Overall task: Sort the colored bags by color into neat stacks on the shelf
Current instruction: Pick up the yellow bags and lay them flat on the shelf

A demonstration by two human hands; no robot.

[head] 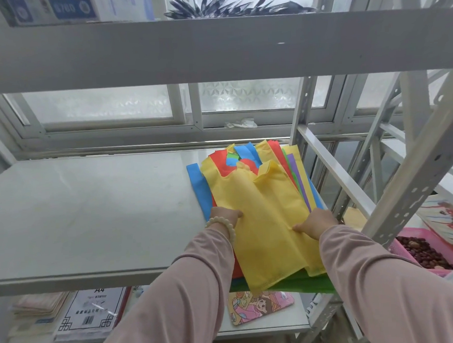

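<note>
One shelf [78, 218]; on the tier below, 1 paper pack [92, 314] marked "A4". Your 2 hands worked 1 mixed pile [201, 188] at the shelf's R end. L hand [223, 216], bead bracelet [223, 224] at the wrist, gripped the top yellow bag [270, 221] by its L edge. R hand [316, 223] pinched its R edge. Blue, red, green and purple layers lay beneath; bag count unclear. A shelf post [410, 185] stood betw. pile and 1 pink basket [431, 242].
</note>
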